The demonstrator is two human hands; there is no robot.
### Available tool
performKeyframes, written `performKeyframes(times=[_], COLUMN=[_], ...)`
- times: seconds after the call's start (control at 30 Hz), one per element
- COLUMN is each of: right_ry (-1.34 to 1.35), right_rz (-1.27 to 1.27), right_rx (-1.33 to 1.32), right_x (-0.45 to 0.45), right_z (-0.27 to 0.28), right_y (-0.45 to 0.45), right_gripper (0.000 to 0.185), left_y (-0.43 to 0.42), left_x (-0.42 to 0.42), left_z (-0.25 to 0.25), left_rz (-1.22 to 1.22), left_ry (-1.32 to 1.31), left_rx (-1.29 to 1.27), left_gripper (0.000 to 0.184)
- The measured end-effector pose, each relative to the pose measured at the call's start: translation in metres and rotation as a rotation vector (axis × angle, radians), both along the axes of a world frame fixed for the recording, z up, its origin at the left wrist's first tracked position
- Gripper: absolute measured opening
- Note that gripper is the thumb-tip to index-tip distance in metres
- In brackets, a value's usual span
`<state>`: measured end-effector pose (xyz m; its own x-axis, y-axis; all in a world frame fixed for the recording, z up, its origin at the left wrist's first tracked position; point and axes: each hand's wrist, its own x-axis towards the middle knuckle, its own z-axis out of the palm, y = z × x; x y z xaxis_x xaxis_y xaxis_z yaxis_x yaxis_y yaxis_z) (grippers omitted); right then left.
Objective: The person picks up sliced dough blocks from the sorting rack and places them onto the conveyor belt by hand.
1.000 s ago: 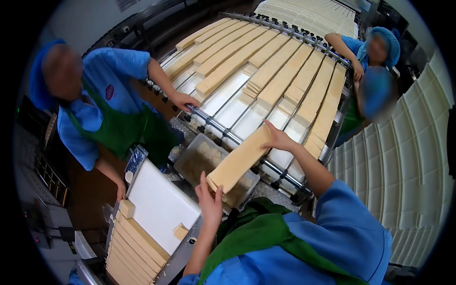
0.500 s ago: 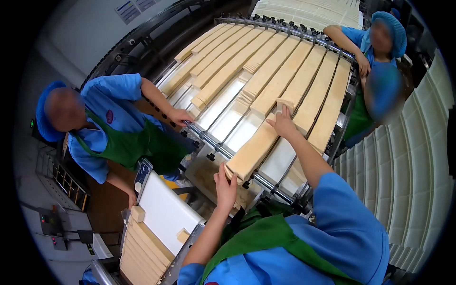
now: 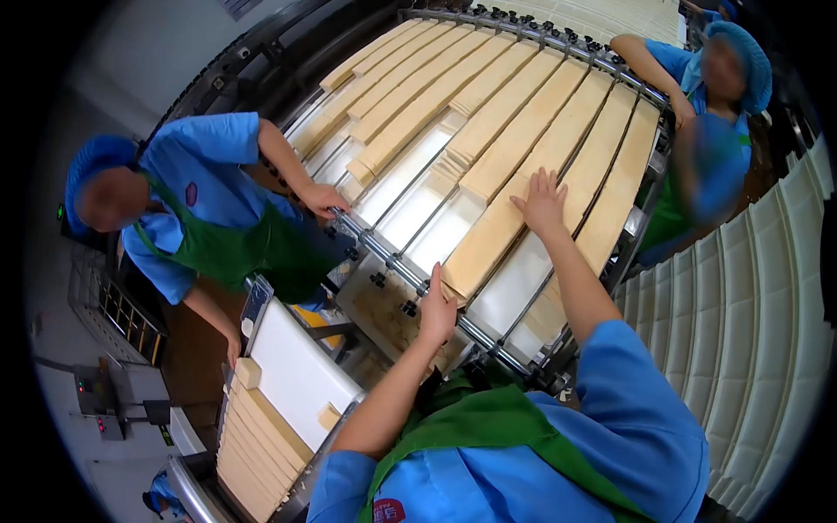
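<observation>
Long pale stacks of sheets lie in lanes between thin metal rods on a white conveyor (image 3: 405,193). My left hand (image 3: 437,312) is at the near end of one long stack (image 3: 488,248), fingers up against its end face beside the metal roller bar (image 3: 410,277). Farther up the same lane, my right hand (image 3: 544,206) lies flat on top of the stack, its fingers spread. To the right is another long stack (image 3: 621,179), which I am not touching. Whether my left fingers grip the stack or only press on it is hard to see.
At the left, a co-worker (image 3: 227,209) rests one hand on the roller bar and one by a smaller white belt (image 3: 301,370) with pale strips (image 3: 257,444). Below the bar sits a bin (image 3: 384,318) of scraps. Another person (image 3: 697,105) leans at the upper right, near ribbed white sheeting (image 3: 732,305).
The piece held between my hands has come down onto the conveyor and moved up the lane, in line with the stack there. My right hand has flattened on top.
</observation>
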<state>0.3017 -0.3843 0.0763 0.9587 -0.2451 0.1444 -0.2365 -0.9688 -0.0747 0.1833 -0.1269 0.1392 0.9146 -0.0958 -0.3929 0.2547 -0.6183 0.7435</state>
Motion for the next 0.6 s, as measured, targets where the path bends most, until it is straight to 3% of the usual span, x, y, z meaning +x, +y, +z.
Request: performKeyframes(times=[0.07,0.13,0.2,0.37,0.43,0.5,0.57,0.6], right_ry=[-0.048,-0.305,-0.124,-0.139,-0.032,0.035,-0.134,-0.054], right_rz=[0.022,0.379,0.541,0.509,0.412,0.373,0.633,0.704], right_rx=[0.094,0.493,0.412,0.19,0.047,0.049,0.192,0.195], right_x=[-0.011,-0.065,-0.113,-0.108,-0.109,-0.11,-0.114,-0.121], right_z=[0.008,-0.014,0.022,0.009,0.016,0.023,0.025,0.038], right_y=[0.026,0.098,0.137,0.142,0.15,0.169,0.193,0.207], right_gripper=[0.078,0.076,0.076,0.079,0.078,0.078,0.077,0.074], left_y=[0.013,0.034,0.046,0.102,0.136,0.169,0.195,0.201], left_x=[0.01,0.01,0.006,-0.023,-0.041,-0.07,-0.101,-0.119], left_z=[-0.016,-0.043,-0.022,-0.019,-0.049,-0.075,-0.084,-0.083], left_rz=[-0.002,0.012,0.048,0.31,0.337,0.283,0.44,0.479], left_ry=[-0.056,-0.125,-0.13,-0.059,-0.236,-0.446,-0.139,-0.133], left_rx=[-0.053,-0.16,-0.161,-0.599,-0.485,0.166,-0.139,-0.208], left_gripper=[0.075,0.074,0.07,0.069,0.065,0.062,0.062,0.054])
